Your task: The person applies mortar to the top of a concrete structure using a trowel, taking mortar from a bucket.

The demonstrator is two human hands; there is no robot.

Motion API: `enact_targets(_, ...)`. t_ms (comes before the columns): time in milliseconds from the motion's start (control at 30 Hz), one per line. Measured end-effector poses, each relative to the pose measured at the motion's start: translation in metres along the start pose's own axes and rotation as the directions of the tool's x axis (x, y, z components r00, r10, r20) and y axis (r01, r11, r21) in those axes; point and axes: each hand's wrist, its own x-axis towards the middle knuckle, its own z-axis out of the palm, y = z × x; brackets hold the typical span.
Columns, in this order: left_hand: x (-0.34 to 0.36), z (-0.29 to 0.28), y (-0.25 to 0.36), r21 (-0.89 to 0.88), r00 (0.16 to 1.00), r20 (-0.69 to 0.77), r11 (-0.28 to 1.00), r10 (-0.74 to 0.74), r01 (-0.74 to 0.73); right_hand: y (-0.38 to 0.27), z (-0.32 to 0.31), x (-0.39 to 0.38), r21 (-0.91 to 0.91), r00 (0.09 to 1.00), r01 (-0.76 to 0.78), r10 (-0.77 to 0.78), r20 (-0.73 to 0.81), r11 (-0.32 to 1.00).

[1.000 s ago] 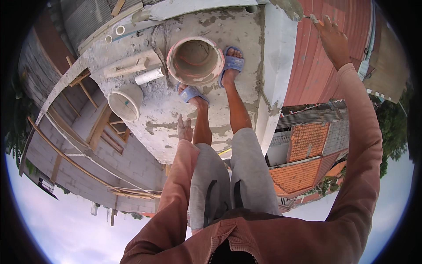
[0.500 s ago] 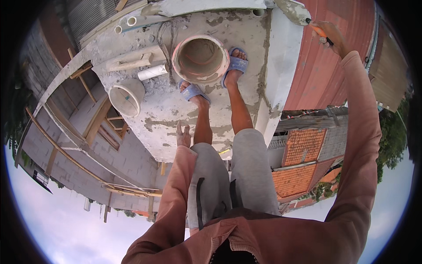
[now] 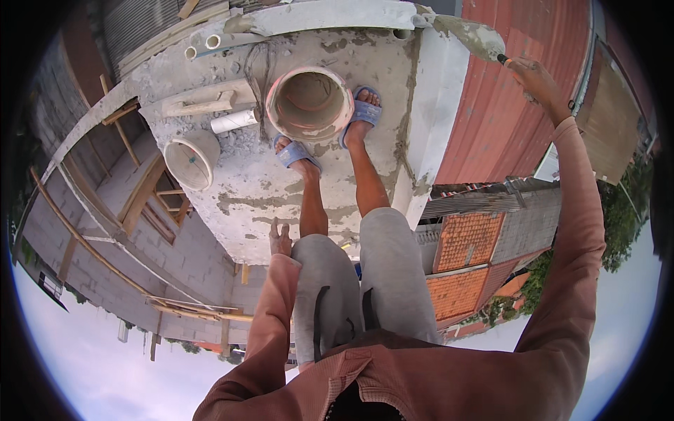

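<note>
My right hand (image 3: pixel 537 83), at the end of an outstretched arm, grips a trowel by its orange and black handle. The trowel's blade (image 3: pixel 477 38), smeared with grey mortar, lies at the far right corner of the white ledge (image 3: pixel 441 91), its handle end out over the red roof; whether it touches the ledge I cannot tell. My left hand (image 3: pixel 281 242) hangs beside my left knee, fingers apart and holding nothing. A mortar-stained bucket (image 3: pixel 338 112) stands between my sandalled feet, grey inside.
Left of the bucket lie a wooden float (image 3: pixel 203 103), a short white pipe (image 3: pixel 234 121) and tangled wire (image 3: pixel 258 70). A white bucket (image 3: pixel 210 147) stands near the slab's left edge. Drops flank the slab: unfinished block walls (image 3: pixel 203 245) left, a red metal roof (image 3: pixel 516 105) right.
My right hand has drawn the trowel rightward and a little nearer; its blade now reaches farther past the ledge's corner. My left hand stays by the knee. The whole view has shifted slightly.
</note>
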Motion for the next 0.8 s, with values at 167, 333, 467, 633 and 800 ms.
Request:
enact_targets(167, -0.033, 0.023, 0.092, -0.146, 0.948, 0.068, 0.937, -0.311, 0.318, 0.073, 0.012, 0.050, -0.443, 0.669, 0.632, -0.736, -0.104, 0.636)
enact_targets(333, -0.059, 0.011, 0.049, -0.160, 0.973, 0.056, 0.960, -0.225, 0.231, 0.049, 0.000, -0.029, -0.032, 0.973, -0.134, 0.126, -0.195, 0.990)
enact_targets(467, -0.095, -0.008, -0.015, -0.107, 0.969, 0.058, 0.964, -0.239, 0.244, 0.009, 0.023, -0.100, 0.433, 0.981, -0.125, 0.176, -0.079, 0.893)
enact_targets(633, -0.146, 0.018, 0.038, -0.148, 0.955, 0.088, 0.944, -0.284, 0.294, -0.029, 0.084, -0.154, 0.619, 0.926, -0.342, 0.144, 0.348, 0.707)
enact_targets(800, -0.177, 0.023, 0.043, -0.193, 0.951, 0.091, 0.932, -0.296, 0.308, -0.089, 0.215, -0.125, 0.402, 0.897, -0.121, -0.074, 0.436, 0.908)
